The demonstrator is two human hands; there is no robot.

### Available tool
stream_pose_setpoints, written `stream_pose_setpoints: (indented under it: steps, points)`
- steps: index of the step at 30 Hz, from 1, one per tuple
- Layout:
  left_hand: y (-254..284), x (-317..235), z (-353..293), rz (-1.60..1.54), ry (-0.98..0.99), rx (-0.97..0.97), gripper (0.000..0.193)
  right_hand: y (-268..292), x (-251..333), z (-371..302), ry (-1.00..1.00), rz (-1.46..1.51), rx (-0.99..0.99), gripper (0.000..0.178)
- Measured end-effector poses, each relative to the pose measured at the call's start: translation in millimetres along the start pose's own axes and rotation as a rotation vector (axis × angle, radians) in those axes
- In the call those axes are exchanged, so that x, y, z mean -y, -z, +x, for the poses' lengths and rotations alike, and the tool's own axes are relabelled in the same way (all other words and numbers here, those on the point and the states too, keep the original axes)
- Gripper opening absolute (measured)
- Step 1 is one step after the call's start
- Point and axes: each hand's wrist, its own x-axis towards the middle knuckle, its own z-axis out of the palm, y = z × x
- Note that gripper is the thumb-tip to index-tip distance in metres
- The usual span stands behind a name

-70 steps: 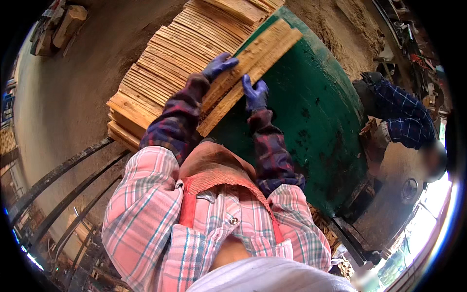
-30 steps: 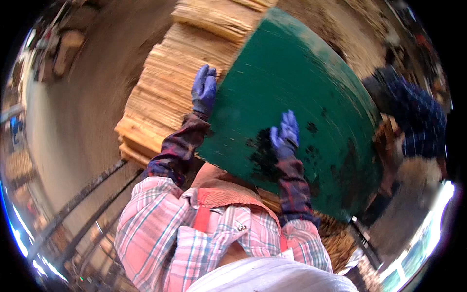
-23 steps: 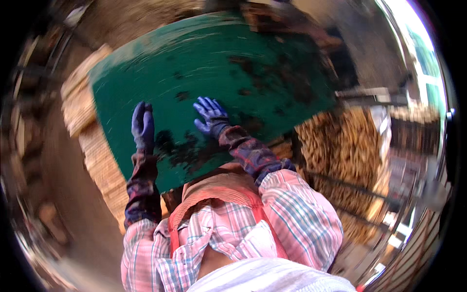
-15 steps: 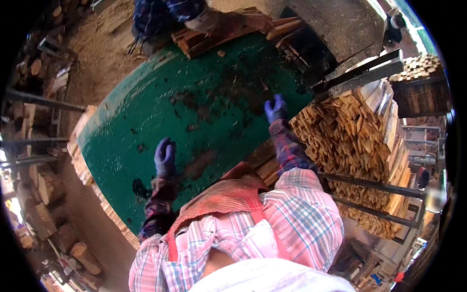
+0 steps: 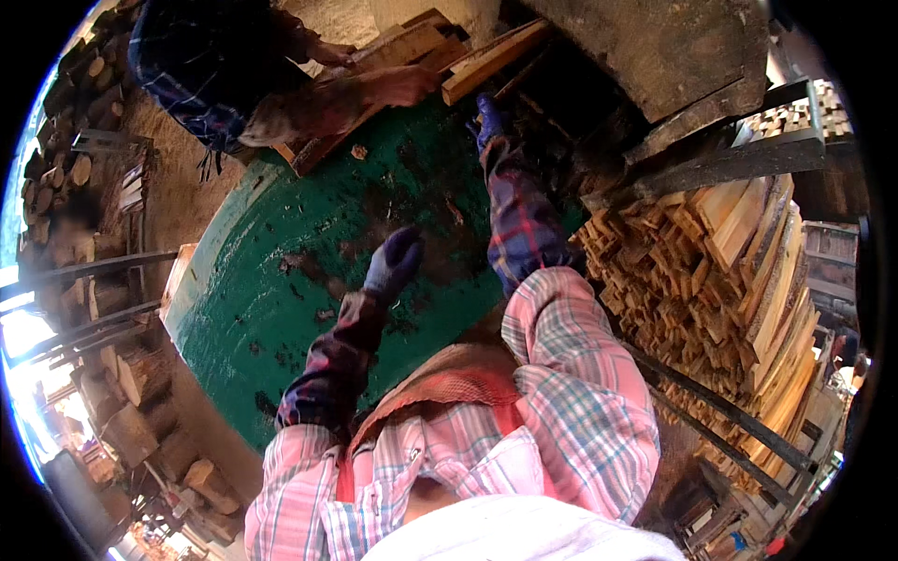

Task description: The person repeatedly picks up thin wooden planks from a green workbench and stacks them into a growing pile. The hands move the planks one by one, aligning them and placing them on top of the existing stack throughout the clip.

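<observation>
Both my hands wear purple-blue gloves. My right hand point(image 5: 486, 122) is stretched far forward with thumb and fingers apart. Just past its fingertips lies the near end of a squared wooden stick point(image 5: 496, 62), and I see no grip on it. My left hand point(image 5: 393, 262) hovers over the middle of a green tabletop point(image 5: 224, 318); its fingers point forward and nothing shows in them. Dark smudges and wood crumbs mark the green surface. Across the table, a co-worker's hands point(image 5: 407, 86) rest on several wooden pieces point(image 5: 402, 49) at the far edge.
On the right stands a tall stack of wood sticks point(image 5: 692, 252), with dark metal bars point(image 5: 720, 393) beside it. A dark metal frame point(image 5: 711, 168) juts in at the far right. Cut logs point(image 5: 140, 374) lie along the left. A wood chip point(image 5: 359, 151) sits near the co-worker.
My right hand has reached forward to the stick's end. My left hand has moved forward and right over the table. The co-worker leans further in, and the view has shifted.
</observation>
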Motion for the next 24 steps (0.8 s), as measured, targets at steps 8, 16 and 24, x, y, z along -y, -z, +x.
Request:
stream_pose_setpoints:
  steps: [8,16,24]
  points:
    - [-57,-98,158,0.844,-0.759,-0.339,0.069,124,4,15,-0.095,-0.211,0.099,0.035]
    - [-105,-111,254,1.132,-0.244,-0.103,0.087,120,2,-10,-0.078,-0.12,0.084,0.032]
    - [-50,-74,196,0.89,-0.159,0.132,0.072,127,-47,-110,-0.227,0.083,0.387,0.026]
